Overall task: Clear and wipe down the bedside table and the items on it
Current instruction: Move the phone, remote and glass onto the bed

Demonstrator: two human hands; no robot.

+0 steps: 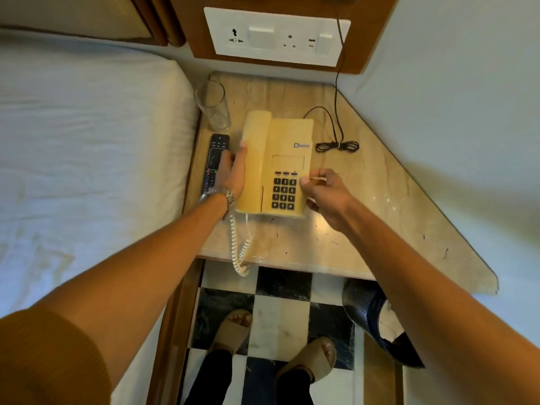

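A cream telephone (280, 159) with a dark keypad sits in the middle of the beige marble bedside table (365, 206). My left hand (233, 173) grips its left side along the handset, and my right hand (324, 194) grips its right edge by the keypad. Its coiled cord (238, 247) hangs over the table's front edge. A black remote (214, 162) lies to the left, partly hidden by my left hand. An empty clear glass (213, 105) stands at the back left. A bundled black cable (336, 146) lies to the right of the phone.
A bed with a white sheet (87, 159) borders the table on the left. A socket panel (277, 36) is on the wall behind. A dark mesh bin (368, 311) stands on the checkered floor under the table's right end. My feet are in sandals below.
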